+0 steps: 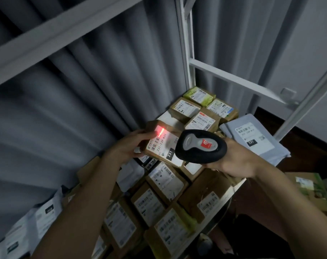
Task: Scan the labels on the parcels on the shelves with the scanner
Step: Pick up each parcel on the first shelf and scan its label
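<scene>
Scanning label (161, 145) on cardboard parcel (163, 144), lifted above shelf (231, 191) stock.

Left hand (130, 144) gripping parcel by its left edge, fingers curled round it, label facing up. Right hand (233, 161) wrapped round handle of black-and-grey scanner (201, 146), head aimed at label; red sticker on scanner top, its writing unreadable. Red beam (159, 132) falling on upper end of label, near barcode; judged at risk of a missed read if beam sits off the bars or parcel tilts in the one-sided grip. Possible slip of parcel onto boxes below. Neighbouring labels close by, so a stray beam could register a wrong parcel. Readable on held label: "231-239 K01" and "231" on black patch. Grey mailer bag (252, 139) to right bearing "231 239" and "231". Other labels too small to read.
</scene>
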